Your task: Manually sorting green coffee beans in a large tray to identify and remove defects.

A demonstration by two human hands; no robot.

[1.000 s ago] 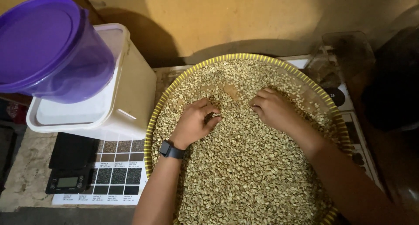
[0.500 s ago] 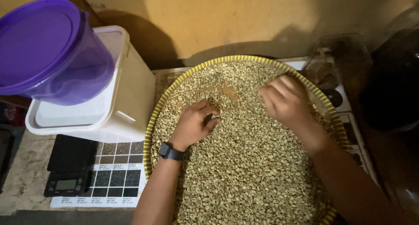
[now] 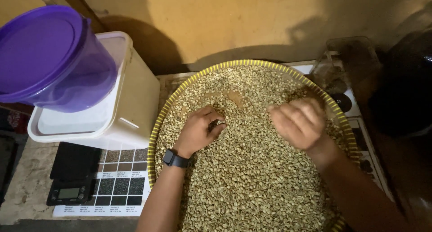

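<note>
Head view: left hand (image 3: pixel 198 130) rests knuckles-up on green coffee beans (image 3: pixel 252 178) filling the round yellow-rimmed tray (image 3: pixel 155 137), fingers curled together, seemingly pinching a dark bean for picking. Right hand (image 3: pixel 299 121) hovers above the beans, fingers loosely curled; contents: cannot tell.

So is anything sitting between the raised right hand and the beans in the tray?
Nothing visible does. The right hand hangs just above the pale beans in the round yellow-rimmed tray, with only open air beneath it. The left hand rests on the beans further left, apart from it.
</note>
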